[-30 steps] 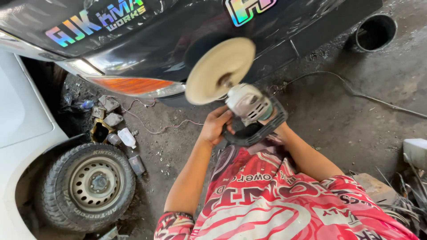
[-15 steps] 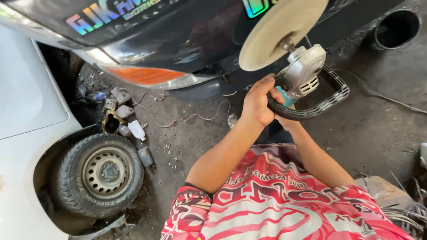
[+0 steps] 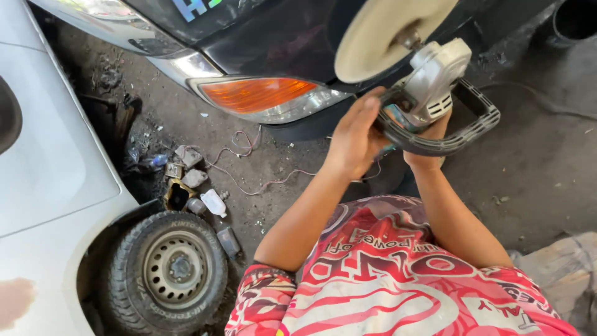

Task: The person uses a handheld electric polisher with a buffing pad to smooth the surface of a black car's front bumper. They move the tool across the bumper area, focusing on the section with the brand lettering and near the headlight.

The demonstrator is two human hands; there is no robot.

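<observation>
Both hands grip a grey polisher: left hand wrapped on its body, right hand closed on the black loop handle. Cream pad meets the dark car. Small white bottle, contents unclear, lies beside the tyre.

Under you is a dirty grey concrete floor, stained dark in patches. On it, by the white car's wheel, lies a small heap of scrap: grey blocks, a pale plastic bottle and a dark open can. A thin tangled wire runs across the ground just beside the heap, under the black car's lamp
</observation>
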